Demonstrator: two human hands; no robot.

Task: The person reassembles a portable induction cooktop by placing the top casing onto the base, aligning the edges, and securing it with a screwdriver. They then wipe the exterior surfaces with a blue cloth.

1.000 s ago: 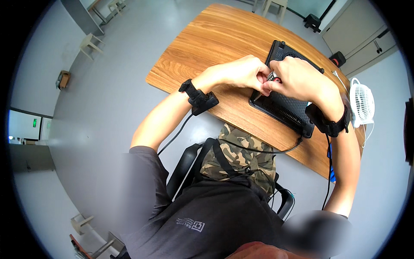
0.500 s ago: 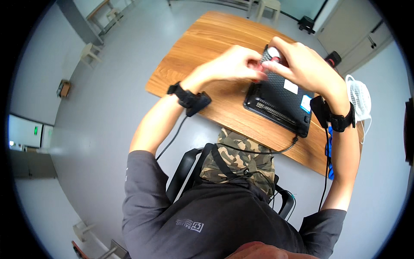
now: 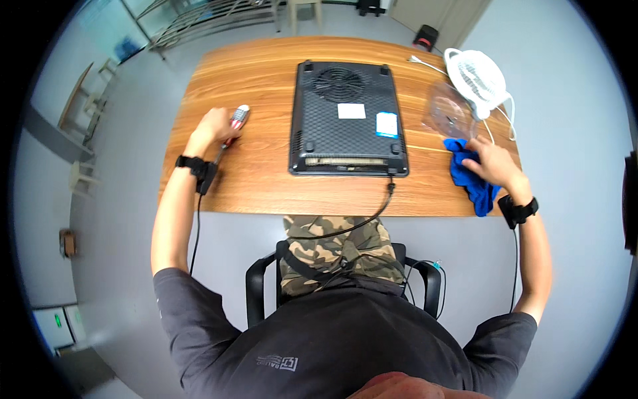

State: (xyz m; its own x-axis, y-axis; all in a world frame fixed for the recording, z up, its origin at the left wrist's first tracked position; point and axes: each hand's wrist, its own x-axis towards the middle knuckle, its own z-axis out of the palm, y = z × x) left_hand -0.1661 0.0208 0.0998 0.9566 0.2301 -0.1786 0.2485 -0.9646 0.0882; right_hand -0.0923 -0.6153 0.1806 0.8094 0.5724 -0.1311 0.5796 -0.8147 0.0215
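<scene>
My left hand (image 3: 214, 126) is closed round a screwdriver (image 3: 240, 116) at the left of the table. The screwdriver's red, white and dark handle points away from me, and its shaft runs back toward my wrist. At the right, my right hand (image 3: 493, 161) has its fingers and thumb on a crumpled blue cloth (image 3: 473, 189), gripping its upper part. Between the hands lies a flat black appliance (image 3: 345, 136), probably an induction cooktop, underside up. A round fan vent, a white label and a blue-and-white label show on it.
A black power cord (image 3: 382, 209) drops from the appliance's near edge over the table edge toward my lap. At the far right stand a white fan (image 3: 480, 80) and a clear plastic fan blade (image 3: 450, 114). The wooden table (image 3: 259, 179) ends close in front of me.
My hands were together over the appliance's far end; they have parted. The left has moved left with the screwdriver, the right has come down onto the blue cloth. The view has turned.
</scene>
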